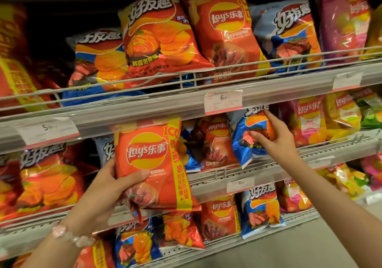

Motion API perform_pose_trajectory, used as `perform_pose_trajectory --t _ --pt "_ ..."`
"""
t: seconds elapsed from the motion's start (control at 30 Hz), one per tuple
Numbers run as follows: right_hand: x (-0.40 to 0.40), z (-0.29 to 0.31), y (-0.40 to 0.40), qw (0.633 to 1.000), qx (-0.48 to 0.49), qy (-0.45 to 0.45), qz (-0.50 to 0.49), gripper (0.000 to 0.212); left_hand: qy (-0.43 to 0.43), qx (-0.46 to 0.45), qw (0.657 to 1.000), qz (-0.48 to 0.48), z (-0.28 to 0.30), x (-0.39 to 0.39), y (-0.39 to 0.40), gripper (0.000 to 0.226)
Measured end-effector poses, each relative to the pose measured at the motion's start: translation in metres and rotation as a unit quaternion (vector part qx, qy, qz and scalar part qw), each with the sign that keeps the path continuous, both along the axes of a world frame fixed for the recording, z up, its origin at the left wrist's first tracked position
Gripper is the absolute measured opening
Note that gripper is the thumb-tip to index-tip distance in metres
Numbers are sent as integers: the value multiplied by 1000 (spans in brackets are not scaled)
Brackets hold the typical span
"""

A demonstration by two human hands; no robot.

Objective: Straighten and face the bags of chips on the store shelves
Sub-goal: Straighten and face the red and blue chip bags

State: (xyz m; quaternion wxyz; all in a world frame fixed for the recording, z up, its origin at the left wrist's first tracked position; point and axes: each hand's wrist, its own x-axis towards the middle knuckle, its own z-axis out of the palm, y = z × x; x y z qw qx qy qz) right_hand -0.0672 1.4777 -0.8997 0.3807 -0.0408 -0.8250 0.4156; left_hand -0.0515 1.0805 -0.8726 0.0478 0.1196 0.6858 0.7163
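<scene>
Gripping an orange Lay's bag [154, 168] in front of the middle shelf, the left hand [105, 193] has its thumb laid across the bag's front and its fingers curled round the left edge and out of sight behind. This bag faces outward, tilted slightly with its top leaning left, and its upper edge overlaps the shelf rail [128, 112] above it. A pale pink bead bracelet [70, 236] sits on that wrist.

To the right, the right hand [277, 137] holds a blue ridged-chip bag [248, 141] on the middle shelf. Its thumb presses on the bag's front, its index finger reaches up along the right side toward the top edge, and the other fingers are hidden behind the bag. The blue bag leans with its lower corner poking over the wire shelf front [268, 164]. Between the two held bags stands a dark red Lay's bag [215, 143], set further back.

On the top shelf, behind a wire guard, an orange kimchi-flavour ridged-chip bag [161, 36], another orange Lay's bag [225, 32], a second blue ridged-chip bag [293, 34] and a purple bag [343, 19] all lean leftward. A white price tag [222, 101] marked 6.80 hangs on the rail. Lower shelves carry more orange and blue bags in uneven rows.
</scene>
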Motion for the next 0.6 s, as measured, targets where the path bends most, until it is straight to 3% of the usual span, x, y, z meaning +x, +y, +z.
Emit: perform_pose_trajectory --t 0.2,0.37,0.47,0.6 --pt "16 15 -77 994 63 55 -71 73 -9 15 1000 24 -4 1 -39 116" --pt "18 11 -143 994 86 61 -19 70 -19 19 1000 10 -4 9 -54 114" --pt "4 12 -171 994 103 43 5 71 -31 31 999 3 -2 10 -60 98" --pt "-15 9 -196 992 127 7 -1 74 -38 25 999 11 1 13 -61 118"
